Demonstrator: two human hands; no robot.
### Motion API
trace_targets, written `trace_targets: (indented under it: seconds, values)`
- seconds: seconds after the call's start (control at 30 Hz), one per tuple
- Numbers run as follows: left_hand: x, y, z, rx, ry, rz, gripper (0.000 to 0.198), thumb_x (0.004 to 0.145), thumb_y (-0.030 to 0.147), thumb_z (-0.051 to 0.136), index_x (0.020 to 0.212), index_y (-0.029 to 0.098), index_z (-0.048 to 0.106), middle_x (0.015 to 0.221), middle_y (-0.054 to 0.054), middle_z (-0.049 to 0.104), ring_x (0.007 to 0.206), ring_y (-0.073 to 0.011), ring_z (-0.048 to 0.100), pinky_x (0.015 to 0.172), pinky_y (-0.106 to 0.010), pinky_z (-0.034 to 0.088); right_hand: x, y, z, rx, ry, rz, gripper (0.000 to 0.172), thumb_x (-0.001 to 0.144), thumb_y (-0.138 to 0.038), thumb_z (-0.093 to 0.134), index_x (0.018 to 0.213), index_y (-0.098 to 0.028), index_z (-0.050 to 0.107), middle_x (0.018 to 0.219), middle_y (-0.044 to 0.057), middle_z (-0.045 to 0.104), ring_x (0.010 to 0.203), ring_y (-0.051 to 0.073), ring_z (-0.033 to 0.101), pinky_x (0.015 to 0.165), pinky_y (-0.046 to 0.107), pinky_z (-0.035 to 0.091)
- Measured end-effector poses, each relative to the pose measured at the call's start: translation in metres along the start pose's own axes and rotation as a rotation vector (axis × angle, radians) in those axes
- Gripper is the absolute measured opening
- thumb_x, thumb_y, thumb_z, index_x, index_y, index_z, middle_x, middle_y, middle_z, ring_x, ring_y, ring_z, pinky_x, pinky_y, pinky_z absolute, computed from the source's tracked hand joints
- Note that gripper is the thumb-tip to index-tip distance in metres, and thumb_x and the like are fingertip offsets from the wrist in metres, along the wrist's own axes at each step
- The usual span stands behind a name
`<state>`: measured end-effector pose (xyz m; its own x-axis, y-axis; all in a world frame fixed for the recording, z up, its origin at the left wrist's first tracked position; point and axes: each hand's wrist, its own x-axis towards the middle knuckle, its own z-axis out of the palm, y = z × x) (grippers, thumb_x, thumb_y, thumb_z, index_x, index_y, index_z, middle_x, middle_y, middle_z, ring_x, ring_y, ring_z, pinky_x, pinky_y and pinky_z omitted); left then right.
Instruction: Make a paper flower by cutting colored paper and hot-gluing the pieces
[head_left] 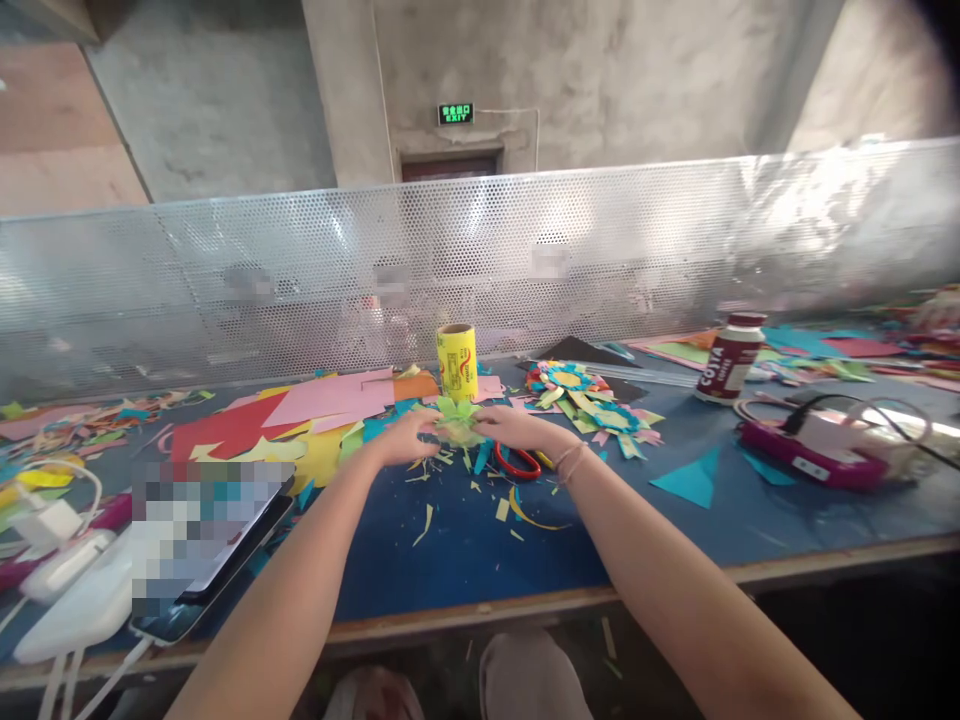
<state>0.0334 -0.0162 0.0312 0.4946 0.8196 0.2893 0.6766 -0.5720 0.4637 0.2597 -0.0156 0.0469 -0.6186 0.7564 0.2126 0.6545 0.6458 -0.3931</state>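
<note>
A light green paper flower (459, 418) is between my two hands over the middle of the blue table. My left hand (409, 437) grips its left side with bent fingers. From the right, my right hand (514, 428) pinches the opposite edge; the fingertips are partly hidden by the petals. Red-handled scissors (517, 461) lie just below my right hand. Behind the flower stands a yellow tape roll (457, 362) on its end. Finished-looking paper rosettes (568, 378) in blue, yellow and orange lie to the right. Small green and yellow paper scraps are scattered under my hands.
Red paper (225, 425) and pink paper (330, 398) lie left. A phone (232, 535) and white power bank (82, 610) are near the front left. A brown bottle (730, 358) and purple power strip (814, 460) stand right. A perforated metal screen (480, 260) borders the back.
</note>
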Motion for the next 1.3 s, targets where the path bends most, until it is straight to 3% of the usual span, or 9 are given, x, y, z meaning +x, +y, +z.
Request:
trace_targets:
  seconds: [0.1, 0.23, 0.33, 0.43, 0.57, 0.7, 0.9, 1.13, 1.3]
  values:
    - [0.003, 0.008, 0.003, -0.262, 0.077, -0.098, 0.033, 0.066, 0.036, 0.066, 0.092, 0.016, 0.065, 0.089, -0.006, 0.067, 0.089, -0.0224, 0.06, 0.079, -0.032, 0.047, 0.004, 0.0, -0.001, 0.158, 0.065, 0.031, 0.03, 0.087, -0.034, 0.037, 0.079, -0.014, 0.059, 0.076, 0.002, 0.058, 0.072, 0.013, 0.051, 0.068, 0.025, 0.041]
    - [0.007, 0.012, 0.004, -0.558, 0.17, -0.225, 0.035, 0.064, 0.045, 0.069, 0.077, 0.013, 0.064, 0.068, -0.003, 0.063, 0.073, -0.0194, 0.06, 0.066, -0.03, 0.047, 0.011, -0.001, 0.002, 0.333, 0.256, 0.055, 0.034, 0.087, -0.04, 0.036, 0.081, -0.013, 0.056, 0.074, 0.001, 0.054, 0.068, 0.012, 0.048, 0.063, 0.024, 0.04]
    - [0.009, 0.015, 0.004, -0.794, 0.266, -0.251, 0.036, 0.061, 0.042, 0.072, 0.08, 0.012, 0.064, 0.07, -0.004, 0.064, 0.074, -0.0177, 0.06, 0.069, -0.029, 0.046, 0.014, -0.001, 0.005, 0.579, 0.412, 0.089, 0.037, 0.085, -0.046, 0.04, 0.092, -0.014, 0.057, 0.08, 0.002, 0.057, 0.072, 0.012, 0.051, 0.064, 0.024, 0.043]
    - [0.009, 0.022, 0.004, -1.052, 0.326, -0.29, 0.042, 0.058, 0.036, 0.076, 0.09, 0.012, 0.064, 0.082, -0.006, 0.067, 0.076, -0.0161, 0.061, 0.07, -0.028, 0.046, 0.017, -0.002, 0.009, 0.876, 0.426, 0.121, 0.04, 0.078, -0.046, 0.054, 0.105, -0.017, 0.052, 0.092, 0.004, 0.06, 0.081, 0.014, 0.057, 0.069, 0.026, 0.048]
    - [0.008, 0.033, 0.0, -1.219, 0.341, -0.333, 0.04, 0.057, 0.026, 0.077, 0.093, 0.013, 0.064, 0.089, -0.007, 0.068, 0.073, -0.0145, 0.062, 0.065, -0.025, 0.047, 0.019, -0.006, 0.018, 0.992, 0.373, 0.102, 0.039, 0.068, -0.04, 0.068, 0.095, -0.018, 0.052, 0.09, 0.003, 0.061, 0.082, 0.014, 0.059, 0.074, 0.029, 0.051]
    - [0.008, 0.039, -0.002, -1.308, 0.335, -0.342, 0.032, 0.063, 0.025, 0.072, 0.092, 0.013, 0.064, 0.086, -0.007, 0.068, 0.07, -0.0137, 0.062, 0.063, -0.024, 0.048, 0.021, -0.01, 0.022, 1.062, 0.46, 0.102, 0.037, 0.066, -0.038, 0.068, 0.09, -0.019, 0.047, 0.08, -0.001, 0.059, 0.072, 0.012, 0.059, 0.068, 0.03, 0.053]
    - [0.01, 0.041, 0.002, -1.198, 0.338, -0.353, 0.034, 0.069, 0.039, 0.067, 0.09, 0.014, 0.061, 0.088, -0.008, 0.066, 0.076, -0.0158, 0.061, 0.066, -0.025, 0.047, 0.02, -0.012, 0.017, 0.834, 0.575, 0.036, 0.036, 0.069, -0.04, 0.062, 0.094, -0.02, 0.047, 0.087, 0.001, 0.06, 0.073, 0.012, 0.059, 0.067, 0.028, 0.052]
    - [0.007, 0.043, 0.008, -0.409, 0.707, -0.241, 0.024, 0.068, 0.036, 0.066, 0.077, 0.017, 0.055, 0.076, -0.003, 0.06, 0.073, -0.0146, 0.056, 0.069, -0.027, 0.043, 0.01, -0.027, 0.011, 0.464, 0.784, 0.041, 0.023, 0.076, -0.033, 0.054, 0.092, -0.017, 0.049, 0.086, 0.006, 0.063, 0.074, 0.016, 0.061, 0.067, 0.029, 0.05]
    - [0.009, 0.052, 0.015, -0.644, 0.665, -0.086, 0.024, 0.069, 0.036, 0.065, 0.081, 0.016, 0.06, 0.081, -0.005, 0.064, 0.076, -0.0162, 0.059, 0.072, -0.03, 0.045, 0.008, -0.031, 0.014, 0.341, 0.826, -0.124, 0.02, 0.077, -0.029, 0.056, 0.093, -0.02, 0.051, 0.086, 0.006, 0.064, 0.076, 0.017, 0.062, 0.069, 0.03, 0.051]
